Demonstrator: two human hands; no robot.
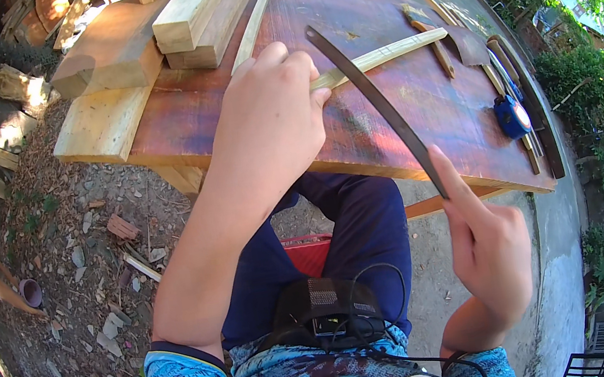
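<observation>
My left hand [270,107] is closed round one end of a thin, pale wooden strip [398,51] above the table. The strip points right and a little away from me, with pencil-like marks near its far end. In my right hand [490,246] is a long, narrow, dark metal saw blade [384,107], with a small hole near its tip. My forefinger lies along the blade, and its handle end is hidden in the hand. The blade crosses over the strip just right of my left fingers; whether they touch I cannot tell.
The brown wooden table [228,113] stands before me. Stacked wooden blocks [203,20] occupy its left side, beside another thin strip [257,19]. At right lie a blue tape measure [512,116], a handsaw [466,45] and several long tools. Stones and wood scraps [123,227] litter the ground.
</observation>
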